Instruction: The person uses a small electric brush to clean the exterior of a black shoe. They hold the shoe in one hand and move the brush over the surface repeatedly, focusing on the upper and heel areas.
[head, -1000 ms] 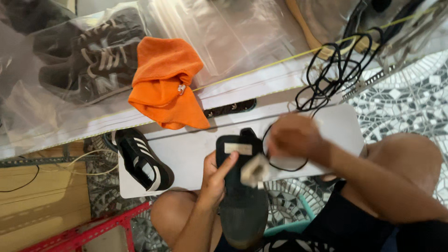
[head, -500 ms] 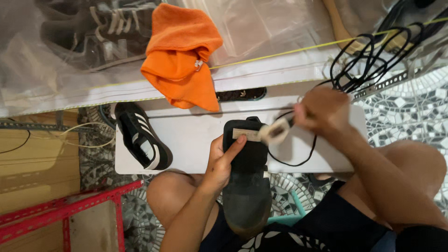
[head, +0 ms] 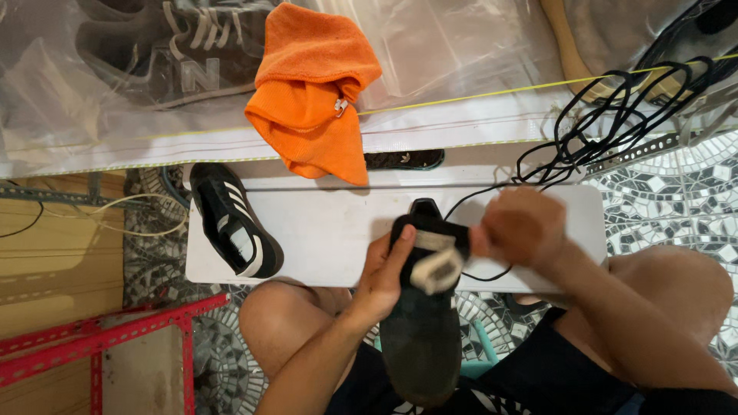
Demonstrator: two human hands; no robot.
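Hands work one dark shoe [head: 421,338]: left hand [head: 382,278] grip clasps it, right hand [head: 521,227] pinches its black lace [head: 492,184].

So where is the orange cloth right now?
In the head view the orange cloth lies upper centre on the clear plastic sheet, draped over its edge above the white board, right of the bagged grey sneaker.

Black shoe [head: 421,330] — sole up, toe toward the knees, heel over the white board's near edge. Pale cloth [head: 436,270] pressed on sole — blurred.
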